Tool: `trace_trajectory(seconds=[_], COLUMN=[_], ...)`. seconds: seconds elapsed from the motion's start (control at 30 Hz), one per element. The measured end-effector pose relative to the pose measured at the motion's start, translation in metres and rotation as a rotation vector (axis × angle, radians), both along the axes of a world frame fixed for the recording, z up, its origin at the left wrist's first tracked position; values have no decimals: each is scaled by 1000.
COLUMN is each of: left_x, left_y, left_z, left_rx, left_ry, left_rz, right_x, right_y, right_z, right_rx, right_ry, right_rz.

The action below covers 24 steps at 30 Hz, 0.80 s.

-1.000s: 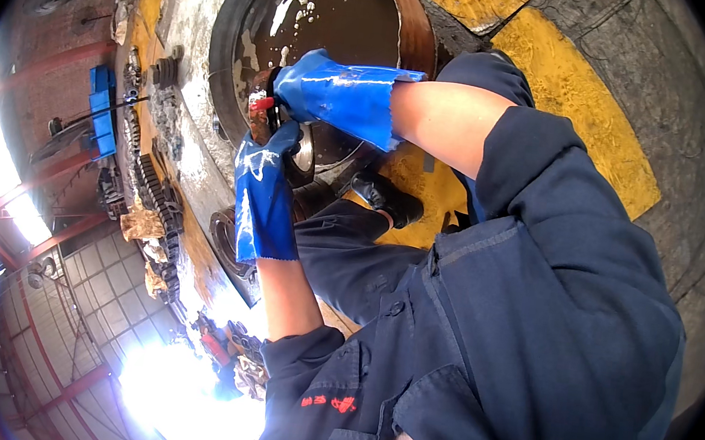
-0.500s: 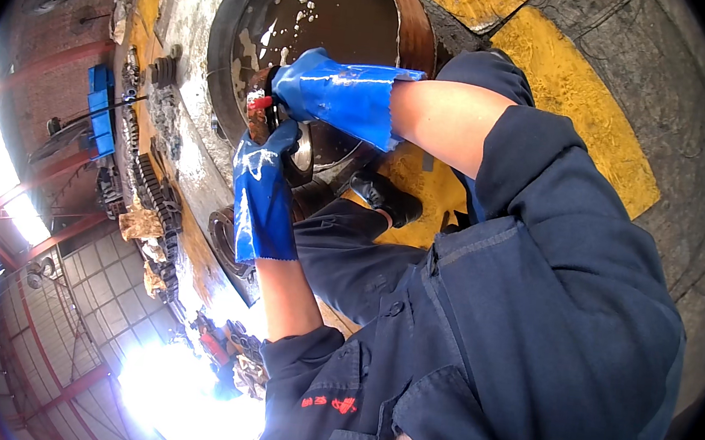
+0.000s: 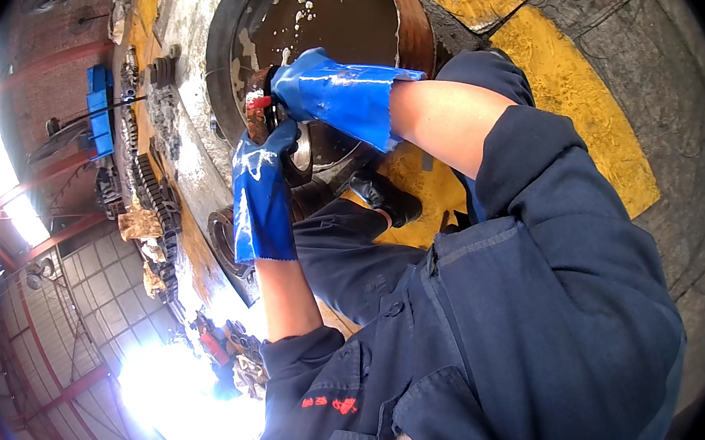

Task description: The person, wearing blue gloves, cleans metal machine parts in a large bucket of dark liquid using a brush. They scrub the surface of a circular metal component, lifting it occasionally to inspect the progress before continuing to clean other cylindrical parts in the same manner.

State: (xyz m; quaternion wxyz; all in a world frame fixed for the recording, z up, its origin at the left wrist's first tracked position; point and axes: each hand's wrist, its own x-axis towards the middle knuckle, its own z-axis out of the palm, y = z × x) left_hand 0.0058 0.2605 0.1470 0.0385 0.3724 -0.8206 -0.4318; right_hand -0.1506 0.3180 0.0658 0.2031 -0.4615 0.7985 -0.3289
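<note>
Both hands wear long blue rubber gloves. My left hand (image 3: 265, 172) is closed around the lower end of a rusty brown metal part (image 3: 254, 120) with a bright red patch on it. From the right, my right hand (image 3: 302, 86) grips the same part near its upper end; its fingers are mostly hidden behind the glove's back. The part is held over the rim of a large round metal tub (image 3: 416, 25) of murky brown liquid (image 3: 339, 21) with floating foam. Just below the gloves shows the curved, shiny edge of a metal ring (image 3: 302, 156); whether it belongs to the held part I cannot tell.
Left of the tub runs a worn metal-topped bench (image 3: 199, 6), with dark toothed metal parts (image 3: 150, 182) and a stained cloth (image 3: 140, 223) along it. Another metal ring (image 3: 221, 228) lies beside my left wrist. Yellow-painted floor (image 3: 575, 106) and my dark shoe (image 3: 389, 200) are below.
</note>
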Motion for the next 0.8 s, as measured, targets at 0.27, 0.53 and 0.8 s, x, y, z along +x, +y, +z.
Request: trace_trajectory(seconds=[0.27, 0.53, 0.8], left_x=[1, 4, 8], left_y=[-4, -17, 1], left_z=[0, -9, 16], left_rx=[27, -33, -240], left_ry=[10, -15, -59], left_rz=[6, -41, -62], right_x=[5, 3, 4], right_y=[-4, -12, -24], right_z=[-13, -21, -38], right_rx=[-115, -75, -179], right_ry=[69, 133, 195], right_rz=[12, 26, 46])
